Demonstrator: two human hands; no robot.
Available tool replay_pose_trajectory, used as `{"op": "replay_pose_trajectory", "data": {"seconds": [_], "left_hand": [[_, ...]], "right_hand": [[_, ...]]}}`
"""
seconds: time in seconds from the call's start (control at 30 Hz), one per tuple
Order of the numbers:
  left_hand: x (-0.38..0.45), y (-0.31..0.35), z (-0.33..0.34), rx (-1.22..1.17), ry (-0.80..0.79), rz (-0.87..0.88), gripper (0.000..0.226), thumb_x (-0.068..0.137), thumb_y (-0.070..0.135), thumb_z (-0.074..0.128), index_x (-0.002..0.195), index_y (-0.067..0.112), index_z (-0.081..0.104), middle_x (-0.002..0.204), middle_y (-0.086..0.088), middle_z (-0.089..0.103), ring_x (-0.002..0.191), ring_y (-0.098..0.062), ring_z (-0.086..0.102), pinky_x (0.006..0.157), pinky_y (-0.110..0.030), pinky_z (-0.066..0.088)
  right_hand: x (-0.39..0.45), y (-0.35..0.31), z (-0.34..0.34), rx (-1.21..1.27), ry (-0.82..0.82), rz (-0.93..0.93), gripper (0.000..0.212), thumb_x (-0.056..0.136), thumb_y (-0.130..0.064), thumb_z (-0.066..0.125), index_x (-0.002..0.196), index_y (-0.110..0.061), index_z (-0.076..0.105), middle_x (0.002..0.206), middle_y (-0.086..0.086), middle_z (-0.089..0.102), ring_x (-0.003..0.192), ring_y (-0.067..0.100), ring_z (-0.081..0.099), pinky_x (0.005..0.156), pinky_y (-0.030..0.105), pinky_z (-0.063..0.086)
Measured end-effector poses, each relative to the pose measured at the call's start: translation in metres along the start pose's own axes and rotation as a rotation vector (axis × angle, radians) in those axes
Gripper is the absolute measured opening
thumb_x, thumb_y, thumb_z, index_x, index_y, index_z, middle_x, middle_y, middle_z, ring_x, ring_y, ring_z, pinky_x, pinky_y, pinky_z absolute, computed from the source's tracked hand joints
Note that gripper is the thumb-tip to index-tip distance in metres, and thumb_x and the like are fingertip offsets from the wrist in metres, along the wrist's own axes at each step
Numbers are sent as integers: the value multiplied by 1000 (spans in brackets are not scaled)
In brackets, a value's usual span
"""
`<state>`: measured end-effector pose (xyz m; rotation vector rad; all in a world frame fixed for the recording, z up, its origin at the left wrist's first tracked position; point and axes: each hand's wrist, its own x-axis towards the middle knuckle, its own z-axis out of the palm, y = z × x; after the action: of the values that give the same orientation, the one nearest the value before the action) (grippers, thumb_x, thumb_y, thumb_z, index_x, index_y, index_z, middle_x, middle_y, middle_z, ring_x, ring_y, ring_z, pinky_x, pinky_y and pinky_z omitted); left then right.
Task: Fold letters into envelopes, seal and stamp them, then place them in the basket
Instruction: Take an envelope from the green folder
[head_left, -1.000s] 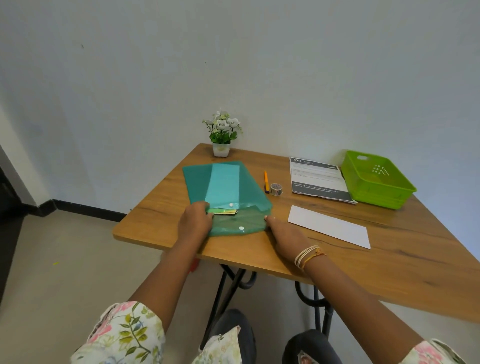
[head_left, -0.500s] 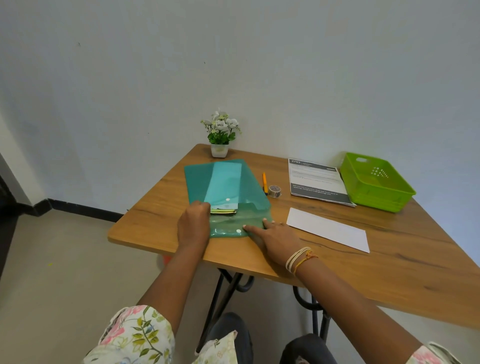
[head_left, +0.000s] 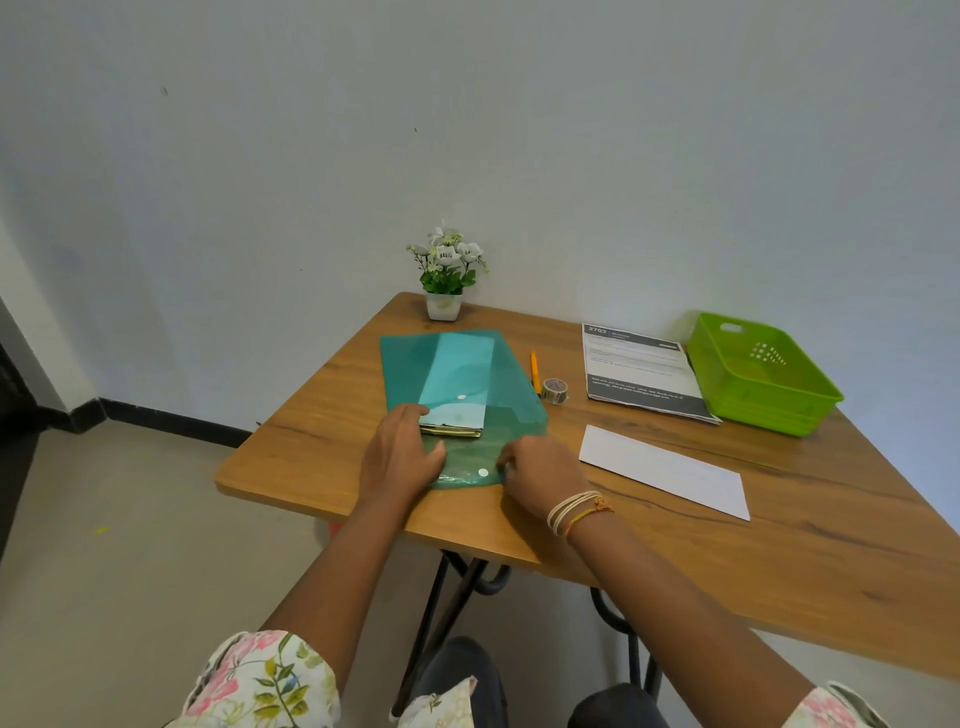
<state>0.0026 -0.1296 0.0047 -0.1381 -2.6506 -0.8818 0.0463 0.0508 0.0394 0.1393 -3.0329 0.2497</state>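
Head view: a wooden desk (head_left: 779, 545) stands against a pale wall. Near its front edge lies a translucent teal folder (head_left: 462, 374) with snap buttons, its flap folded open toward the person. A thin stack of envelopes or papers (head_left: 451, 430) shows at the folder's mouth; what exactly they are is hard to tell. The left hand (head_left: 400, 457) rests flat on the folder beside that stack, fingers fairly straight, pressing rather than gripping. The right hand (head_left: 540, 473) sits at the right edge of the open flap, fingers curled toward it; whether they pinch the plastic or only touch it I cannot tell.

To the right, a white sheet (head_left: 665, 470) lies flat on the desk, apart from the folder. Further back sit an orange pen (head_left: 534, 370), a small roll of tape (head_left: 554, 389), a printed page (head_left: 639, 369), and the green basket (head_left: 810, 400), which looks empty. A small potted plant (head_left: 445, 275) stands at the back.

By my judgement the task is at its very start: the folder is being opened to get the materials out, and nothing is folded, sealed or stamped. The next move calls for holding the folder down with one hand while the other draws the stack clear of the mouth without dragging the slippery plastic along
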Motion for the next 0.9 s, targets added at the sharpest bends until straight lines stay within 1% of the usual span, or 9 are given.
{"op": "replay_pose_trajectory", "data": {"seconds": [0.03, 0.1, 0.2, 0.33, 0.47, 0.6, 0.7, 0.8, 0.9], "left_hand": [[0, 0, 0, -3, 4, 9, 51, 80, 30, 67, 127, 18, 51, 126, -1, 55, 116, -20, 51, 89, -34, 46], [1, 1, 0, -12, 16, 27, 56, 79, 30, 69, 130, 17, 50, 128, -1, 54, 118, -20, 51, 91, -34, 46], [1, 1, 1, -10, 22, 33, 58, 79, 32, 69, 131, 18, 49, 128, -1, 54, 118, -20, 50, 92, -34, 46], [-1, 1, 2, 3, 15, 36, 61, 79, 32, 70, 134, 18, 45, 131, -1, 51, 120, -19, 48, 93, -33, 45], [0, 2, 2, -18, 31, 48, 63, 78, 30, 70, 134, 18, 44, 131, 0, 50, 121, -18, 47, 95, -31, 44], [2, 3, 2, -7, 24, 46, 66, 79, 31, 70, 137, 18, 40, 134, -1, 48, 123, -18, 45, 96, -31, 44], [4, 3, 0, 2, 19, 41, 65, 81, 33, 69, 137, 19, 40, 134, 0, 48, 122, -18, 45, 94, -32, 46], [3, 3, 1, 10, 13, 40, 63, 82, 32, 68, 136, 19, 40, 133, 0, 47, 121, -18, 45, 92, -31, 45], [2, 1, 3, 14, 18, 46, 62, 82, 32, 68, 136, 19, 41, 134, 0, 47, 121, -17, 45, 92, -30, 45]], "right_hand": [[5, -2, 1, 57, 52, 40, 29, 90, -18, 48, 110, -18, 70, 104, 11, 70, 96, 29, 63, 81, 37, 54], [13, -8, 3, 167, 150, 83, 30, 91, -16, 48, 112, -16, 69, 104, 13, 70, 97, 31, 63, 80, 37, 52], [28, -21, 7, 312, 212, 73, 30, 93, -14, 50, 117, -16, 67, 111, 12, 69, 103, 28, 64, 85, 36, 52], [51, -35, 11, 324, 173, 34, 29, 95, -15, 52, 119, -13, 67, 117, 16, 67, 109, 33, 60, 91, 37, 48], [70, -36, 9, 270, 57, 36, 36, 88, -21, 64, 123, -11, 63, 120, 17, 65, 113, 33, 58, 94, 38, 48], [78, -32, 13, 318, 37, 43, 37, 82, -26, 72, 115, -8, 68, 117, 13, 68, 109, 28, 61, 95, 37, 49], [80, -31, 13, 333, 35, 35, 43, 77, -34, 77, 111, -8, 70, 112, 12, 70, 102, 25, 63, 91, 34, 52], [81, -30, 12, 303, 34, 3, 48, 76, -39, 76, 111, -7, 70, 110, 10, 70, 100, 24, 63, 88, 33, 53], [80, -29, 11, 262, 47, -43, 42, 78, -36, 72, 110, -9, 72, 109, 9, 71, 99, 23, 64, 89, 31, 52]]}}
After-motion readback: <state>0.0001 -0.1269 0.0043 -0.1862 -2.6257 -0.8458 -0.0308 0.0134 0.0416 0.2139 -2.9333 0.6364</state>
